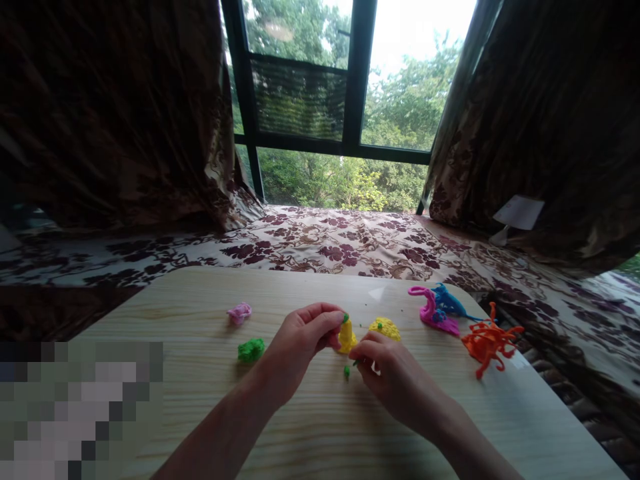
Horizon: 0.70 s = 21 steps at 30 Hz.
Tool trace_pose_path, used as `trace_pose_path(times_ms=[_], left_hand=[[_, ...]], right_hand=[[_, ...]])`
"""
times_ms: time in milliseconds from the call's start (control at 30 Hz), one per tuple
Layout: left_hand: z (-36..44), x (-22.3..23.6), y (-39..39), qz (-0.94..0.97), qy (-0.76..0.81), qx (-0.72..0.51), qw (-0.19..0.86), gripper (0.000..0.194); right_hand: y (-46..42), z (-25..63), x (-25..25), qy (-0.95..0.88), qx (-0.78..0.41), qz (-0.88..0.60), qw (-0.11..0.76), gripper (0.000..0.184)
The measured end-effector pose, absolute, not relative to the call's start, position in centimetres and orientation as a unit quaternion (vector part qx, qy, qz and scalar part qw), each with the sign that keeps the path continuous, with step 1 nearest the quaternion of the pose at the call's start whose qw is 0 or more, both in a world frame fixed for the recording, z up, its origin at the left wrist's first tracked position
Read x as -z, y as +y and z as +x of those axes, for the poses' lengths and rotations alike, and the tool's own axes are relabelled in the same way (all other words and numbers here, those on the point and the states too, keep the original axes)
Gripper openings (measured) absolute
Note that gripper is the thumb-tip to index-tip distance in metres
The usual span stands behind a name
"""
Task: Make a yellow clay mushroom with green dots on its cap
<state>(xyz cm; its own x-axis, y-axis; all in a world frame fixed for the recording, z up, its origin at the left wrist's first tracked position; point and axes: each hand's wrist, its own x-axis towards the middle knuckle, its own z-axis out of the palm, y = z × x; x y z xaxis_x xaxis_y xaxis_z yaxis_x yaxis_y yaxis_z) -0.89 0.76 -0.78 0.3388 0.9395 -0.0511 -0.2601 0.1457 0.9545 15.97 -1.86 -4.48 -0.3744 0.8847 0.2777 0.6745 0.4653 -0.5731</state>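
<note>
My left hand [311, 331] is closed, its thumb and fingers around the side and top of a small upright yellow clay figure [346, 339]. A bit of green clay [345, 318] sits at the figure's top, by my thumb tip. With fingertips pinched together, my right hand [387, 367] holds a tiny green clay piece [355, 363] just below the figure. Under the pinch, a separate green clay bit [347, 372] lies on the table. Behind my right hand is a bumpy yellow clay lump [387, 327] with a green dot on it, partly hidden by the fingers.
On the wooden table [190, 400], a pink clay lump [239, 313] and a green clay lump [251, 349] lie left. At right are a magenta clay shape [431, 313], a blue clay shape [450, 302] and a many-armed orange clay shape [490, 342]. Floral cloth [340, 243] lies beyond.
</note>
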Motion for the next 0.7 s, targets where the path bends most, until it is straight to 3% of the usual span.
trace_pose_path(times_ms=[300,567,700], left_hand=[[-0.9,0.6,0.7,0.505,0.385,-0.405,0.658,0.021],[-0.6,0.8,0.6,0.544,0.396,-0.388,0.63,0.024],[-0.4,1.0,0.4,0.549,0.387,-0.378,0.637,0.026]], right_hand=[[-1.9,16.3,4.1,-0.828,-0.148,-0.483,0.241,0.025],[-1.8,16.5,1.8,-0.761,-0.18,-0.456,0.424,0.027],[-1.9,16.1,1.9,-0.762,-0.195,-0.436,0.436,0.017]])
